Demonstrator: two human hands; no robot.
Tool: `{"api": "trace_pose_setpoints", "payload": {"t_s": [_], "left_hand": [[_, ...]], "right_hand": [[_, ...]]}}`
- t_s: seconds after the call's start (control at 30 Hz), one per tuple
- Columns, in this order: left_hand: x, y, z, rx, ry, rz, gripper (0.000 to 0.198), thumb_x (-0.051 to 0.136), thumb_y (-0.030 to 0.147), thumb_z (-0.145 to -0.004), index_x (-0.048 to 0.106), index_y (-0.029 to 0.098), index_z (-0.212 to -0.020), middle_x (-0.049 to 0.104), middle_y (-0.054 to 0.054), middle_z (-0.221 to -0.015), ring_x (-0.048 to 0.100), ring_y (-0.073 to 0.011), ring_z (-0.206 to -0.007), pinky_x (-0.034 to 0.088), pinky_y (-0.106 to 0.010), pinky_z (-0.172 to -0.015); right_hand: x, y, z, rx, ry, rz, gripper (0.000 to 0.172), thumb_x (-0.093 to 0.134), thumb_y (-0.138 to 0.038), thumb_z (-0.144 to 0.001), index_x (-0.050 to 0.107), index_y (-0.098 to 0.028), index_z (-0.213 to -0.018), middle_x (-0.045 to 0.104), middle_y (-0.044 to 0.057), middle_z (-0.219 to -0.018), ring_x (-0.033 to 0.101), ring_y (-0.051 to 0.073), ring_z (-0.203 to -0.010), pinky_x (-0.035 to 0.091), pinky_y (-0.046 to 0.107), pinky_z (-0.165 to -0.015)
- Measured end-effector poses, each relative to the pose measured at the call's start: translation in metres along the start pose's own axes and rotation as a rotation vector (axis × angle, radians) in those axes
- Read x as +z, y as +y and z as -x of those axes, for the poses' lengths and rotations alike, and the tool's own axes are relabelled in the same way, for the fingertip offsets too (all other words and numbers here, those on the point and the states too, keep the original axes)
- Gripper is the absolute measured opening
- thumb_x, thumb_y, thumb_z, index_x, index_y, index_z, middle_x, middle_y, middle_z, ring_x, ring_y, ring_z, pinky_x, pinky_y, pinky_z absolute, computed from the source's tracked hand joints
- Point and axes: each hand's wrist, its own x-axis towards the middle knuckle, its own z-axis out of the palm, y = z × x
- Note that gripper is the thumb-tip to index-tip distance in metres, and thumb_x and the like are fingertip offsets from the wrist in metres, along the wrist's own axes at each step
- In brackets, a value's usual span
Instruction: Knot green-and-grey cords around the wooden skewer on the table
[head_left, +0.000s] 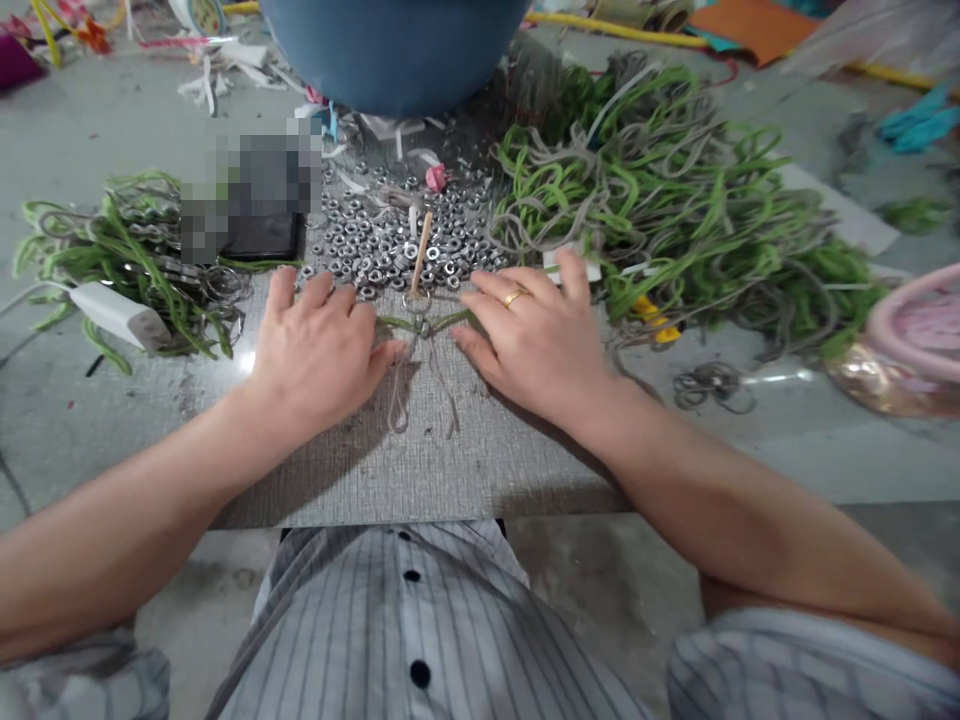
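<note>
Between my hands a green and grey cord (390, 322) runs sideways through a metal nut (422, 327), with thin grey ends hanging down toward me. My left hand (319, 345) is closed round the cord's left side, thumb toward the nut. My right hand (529, 335), with a gold ring, closes on the right side of the cord, its little finger raised. A metal ring (417, 298) and a thin wooden stick (422, 253) stand just beyond the nut. Behind them lie many loose metal nuts (360, 240).
A blue tub (397, 50) stands at the back. Green and grey cords (675, 200) are heaped at the right, with a smaller bunch (135, 240) at the left. A white charger (120, 315), a dark phone (262, 235) and a pink round object (919, 320) lie on the table (360, 480).
</note>
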Motion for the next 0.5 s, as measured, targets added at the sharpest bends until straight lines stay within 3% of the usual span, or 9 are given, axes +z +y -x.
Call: {"api": "trace_pose_setpoints", "payload": {"t_s": [0.07, 0.2, 0.33, 0.5], "left_hand": [[0.004, -0.002, -0.007, 0.086, -0.008, -0.014, 0.031, 0.041, 0.034, -0.095, 0.066, 0.015, -0.095, 0.068, -0.015, -0.102, 0.058, -0.0336, -0.102, 0.045, -0.054, -0.09], [0.028, -0.008, -0.018, 0.209, 0.087, 0.006, 0.025, 0.041, 0.021, -0.093, 0.065, 0.014, -0.095, 0.067, -0.011, -0.097, 0.057, -0.0261, -0.095, 0.046, -0.042, -0.083], [0.042, -0.008, -0.022, 0.233, 0.091, 0.002, 0.024, 0.041, 0.018, -0.093, 0.064, 0.013, -0.089, 0.063, -0.011, -0.09, 0.056, -0.0245, -0.09, 0.045, -0.038, -0.08], [0.039, -0.005, -0.021, 0.247, 0.073, -0.063, 0.024, 0.038, 0.011, -0.091, 0.061, 0.013, -0.087, 0.062, -0.011, -0.087, 0.057, -0.0248, -0.087, 0.045, -0.036, -0.074]], "right_hand": [[0.004, 0.001, -0.003, -0.077, 0.012, -0.056, 0.029, 0.048, -0.027, -0.095, 0.069, -0.018, -0.113, 0.07, 0.011, -0.118, 0.06, 0.03, -0.107, 0.037, 0.056, -0.099], [0.017, 0.006, -0.009, -0.183, -0.006, -0.15, 0.027, 0.048, -0.023, -0.094, 0.071, -0.014, -0.105, 0.073, 0.011, -0.105, 0.062, 0.026, -0.099, 0.046, 0.043, -0.087], [0.023, 0.008, -0.012, -0.195, 0.007, -0.182, 0.027, 0.046, -0.023, -0.095, 0.072, -0.016, -0.099, 0.072, 0.01, -0.099, 0.061, 0.024, -0.094, 0.047, 0.04, -0.084], [0.024, 0.007, -0.013, -0.216, 0.009, -0.144, 0.029, 0.044, -0.022, -0.096, 0.072, -0.016, -0.094, 0.071, 0.01, -0.094, 0.06, 0.024, -0.089, 0.046, 0.039, -0.081]]}}
